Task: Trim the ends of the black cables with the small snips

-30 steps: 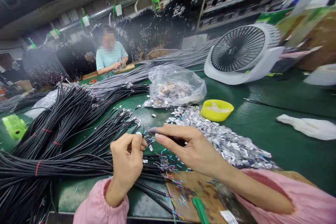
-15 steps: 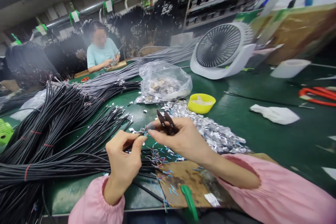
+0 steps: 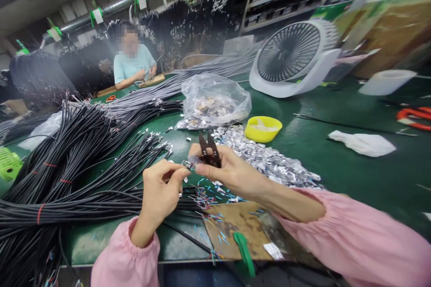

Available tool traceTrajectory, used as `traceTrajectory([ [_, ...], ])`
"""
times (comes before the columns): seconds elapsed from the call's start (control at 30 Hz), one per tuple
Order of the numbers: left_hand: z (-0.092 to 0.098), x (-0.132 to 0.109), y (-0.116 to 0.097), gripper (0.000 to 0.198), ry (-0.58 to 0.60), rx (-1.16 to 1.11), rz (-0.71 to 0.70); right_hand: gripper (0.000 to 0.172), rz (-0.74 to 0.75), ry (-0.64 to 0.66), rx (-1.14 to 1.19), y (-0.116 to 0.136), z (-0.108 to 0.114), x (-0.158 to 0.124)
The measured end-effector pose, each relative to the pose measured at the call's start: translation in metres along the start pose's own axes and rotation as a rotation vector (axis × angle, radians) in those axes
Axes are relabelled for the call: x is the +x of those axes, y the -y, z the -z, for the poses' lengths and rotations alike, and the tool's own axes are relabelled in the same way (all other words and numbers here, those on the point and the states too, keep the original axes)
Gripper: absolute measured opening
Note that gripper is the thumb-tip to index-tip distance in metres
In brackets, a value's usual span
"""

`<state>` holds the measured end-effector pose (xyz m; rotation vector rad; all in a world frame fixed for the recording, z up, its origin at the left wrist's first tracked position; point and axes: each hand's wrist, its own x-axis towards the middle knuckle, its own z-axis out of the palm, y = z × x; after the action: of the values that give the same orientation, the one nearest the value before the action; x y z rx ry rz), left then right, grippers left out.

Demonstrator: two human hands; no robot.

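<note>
My left hand point(image 3: 160, 195) is closed in a pinch on a cable, whose stripped end point(image 3: 186, 164) pokes out at the fingertips; most of it is hidden. Held in the palm of my right hand point(image 3: 237, 177) are dark thread snips point(image 3: 211, 151), blades pointing up and slightly apart. Thumb and forefinger of that hand press together at the cable's end, close to my left fingertips. Below and to the left lie bundled black cables point(image 3: 90, 210) with coloured wire ends. Silvery foil scraps point(image 3: 269, 161) are heaped behind my right hand.
A clear plastic bag point(image 3: 215, 98) of scraps, a yellow bowl point(image 3: 262, 130) and a white fan point(image 3: 292, 60) stand beyond my hands. Near the front edge are a brown board point(image 3: 232, 219) and a green-handled tool point(image 3: 244, 253). A co-worker point(image 3: 134, 65) sits across the table.
The whole view has shifted slightly. My right hand has turned a little, and the snips stand more upright. Both hands stay together at the cable's end.
</note>
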<state>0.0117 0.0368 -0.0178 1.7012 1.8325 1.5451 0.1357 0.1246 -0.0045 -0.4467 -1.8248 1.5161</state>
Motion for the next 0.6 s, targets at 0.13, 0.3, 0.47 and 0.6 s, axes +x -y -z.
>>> traceTrajectory([
  [0.13,-0.003,-0.002,0.0,0.013,-0.138,0.083,-0.081,0.037,-0.056,-0.063,-0.045,-0.001,-0.001,0.001],
  [0.3,-0.003,-0.001,-0.001,0.017,-0.081,0.049,-0.054,0.019,-0.021,0.062,-0.031,0.001,-0.004,-0.002],
  [0.47,0.001,-0.001,-0.004,0.03,0.027,0.043,0.039,0.012,0.35,-0.218,-0.459,-0.003,-0.001,0.0],
  [0.6,0.003,-0.001,-0.003,0.032,0.015,-0.054,0.133,0.006,0.309,-0.583,-0.45,-0.008,0.008,0.004],
])
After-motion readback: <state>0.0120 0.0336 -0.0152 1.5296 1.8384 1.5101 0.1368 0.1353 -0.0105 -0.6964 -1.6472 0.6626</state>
